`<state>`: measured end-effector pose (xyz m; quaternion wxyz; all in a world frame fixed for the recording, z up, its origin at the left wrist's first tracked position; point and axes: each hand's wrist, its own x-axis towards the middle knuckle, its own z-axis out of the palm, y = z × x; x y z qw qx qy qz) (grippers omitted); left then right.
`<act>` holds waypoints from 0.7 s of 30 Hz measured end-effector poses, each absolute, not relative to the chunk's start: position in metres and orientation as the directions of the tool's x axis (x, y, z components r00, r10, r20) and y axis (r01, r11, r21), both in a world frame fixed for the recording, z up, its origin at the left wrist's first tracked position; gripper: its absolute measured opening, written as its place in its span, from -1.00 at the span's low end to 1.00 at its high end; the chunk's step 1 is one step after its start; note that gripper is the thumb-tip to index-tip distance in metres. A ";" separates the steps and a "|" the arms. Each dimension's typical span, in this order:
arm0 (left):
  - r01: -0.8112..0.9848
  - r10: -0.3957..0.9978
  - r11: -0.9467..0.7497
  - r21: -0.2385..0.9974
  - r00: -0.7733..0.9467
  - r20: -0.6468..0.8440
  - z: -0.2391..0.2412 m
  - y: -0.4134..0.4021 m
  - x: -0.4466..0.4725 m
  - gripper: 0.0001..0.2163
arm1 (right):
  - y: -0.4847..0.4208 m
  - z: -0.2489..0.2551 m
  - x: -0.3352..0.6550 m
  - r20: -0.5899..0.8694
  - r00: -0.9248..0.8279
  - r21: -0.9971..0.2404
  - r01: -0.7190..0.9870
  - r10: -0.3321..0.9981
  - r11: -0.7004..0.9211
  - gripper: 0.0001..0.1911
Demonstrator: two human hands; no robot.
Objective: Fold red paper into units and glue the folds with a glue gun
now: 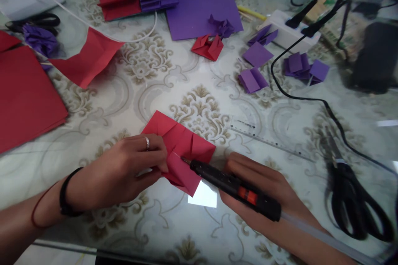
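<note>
A folded red paper (183, 140) with several creases lies in front of me on the patterned table. My left hand (124, 169), wearing a ring and a black wristband, pinches the paper's left side between fingers and thumb. My right hand (258, 186) is wrapped round a black hot glue gun (233, 182) with an orange patch on top. A translucent glue stick (311, 227) sticks out of its back end. The gun's tip meets the red paper near its middle, by a thin pale line; whether it touches cannot be made out.
Black scissors (350, 198) and a clear ruler (270, 140) lie to the right. Folded purple pieces (253, 79) sit near a white power strip (289, 29) with a trailing black cable (298, 97). Red sheets (27, 95) are at left, a purple sheet (195, 14) at the back.
</note>
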<state>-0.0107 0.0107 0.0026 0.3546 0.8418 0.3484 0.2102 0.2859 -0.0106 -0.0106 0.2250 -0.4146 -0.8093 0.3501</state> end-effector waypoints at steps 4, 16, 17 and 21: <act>0.435 0.740 -0.497 0.751 0.664 0.105 0.003 0.011 -0.010 -0.86 | -0.011 -0.006 0.289 0.054 -0.559 -0.753 0.521 0.827 0.401 -0.77; 0.434 0.734 -0.497 0.752 0.672 0.096 0.002 0.012 -0.012 -0.89 | -0.012 0.001 0.297 -0.076 -0.551 -0.755 0.576 0.831 0.313 -0.75; 0.434 0.734 -0.497 0.751 0.672 0.097 0.002 0.012 -0.012 -0.88 | -0.012 0.002 0.297 -0.077 -0.549 -0.754 0.579 0.832 0.312 -0.75; 0.434 0.730 -0.496 0.752 0.678 0.090 0.002 0.012 -0.012 -0.87 | -0.010 0.006 0.298 -0.050 -0.555 -0.751 0.569 0.830 0.335 -0.77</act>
